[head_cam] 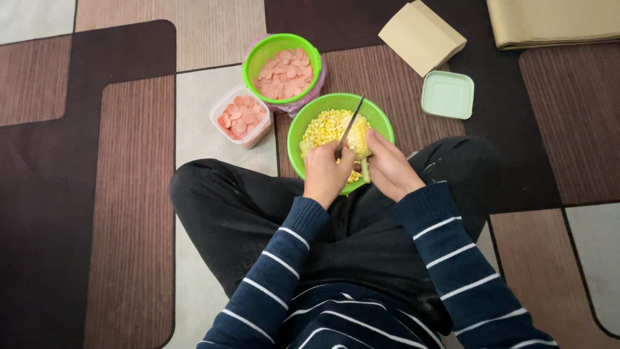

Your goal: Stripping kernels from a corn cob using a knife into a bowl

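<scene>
Below, left hand [326, 171] grips a knife [349, 128], right hand [387, 165] grasps a corncob [359, 137] over the kernel-filled green bowl [303, 123].

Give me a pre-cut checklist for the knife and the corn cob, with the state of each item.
1. Left hand grips the knife: ok, fist closed round the handle.
2. Right hand holds the corn cob: ok, cob sits over the bowl.
3. Right fingers out of the blade's line: cannot tell, they lie close beside it.
4. Bowl under the cob to catch kernels: ok, loose kernels already inside.
5. Bowl steady: cannot tell, it rests on the rug against the legs.
6. Sausage slices out of the way: ok, in their own tubs behind the bowl.
</scene>
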